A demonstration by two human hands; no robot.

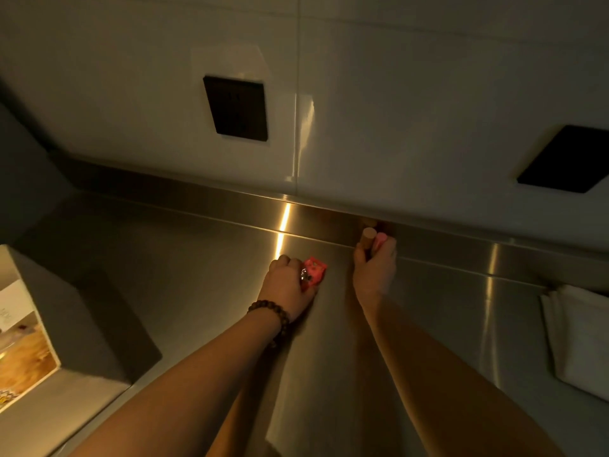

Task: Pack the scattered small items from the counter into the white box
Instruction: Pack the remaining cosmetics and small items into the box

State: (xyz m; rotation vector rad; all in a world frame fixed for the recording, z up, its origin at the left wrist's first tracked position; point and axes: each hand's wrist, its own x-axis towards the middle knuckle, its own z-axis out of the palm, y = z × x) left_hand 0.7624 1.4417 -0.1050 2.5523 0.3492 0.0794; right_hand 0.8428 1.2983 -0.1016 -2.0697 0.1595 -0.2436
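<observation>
The left hand [286,279], a beaded bracelet [273,316] circling its wrist, is closing around a small red packet [314,270] and something shiny beside it, out over the steel counter [184,265] near the far upstand; the right hand [375,270], just to the right, is gripping a tan cylinder [366,237] and a pink stick [379,241], both poking out toward the wall; the white box [24,324] is sitting at the near left edge, well apart from both hands, its contents dim; a folded cloth [580,334] is lying at the right; two dark wall sockets [235,108] are showing above.
</observation>
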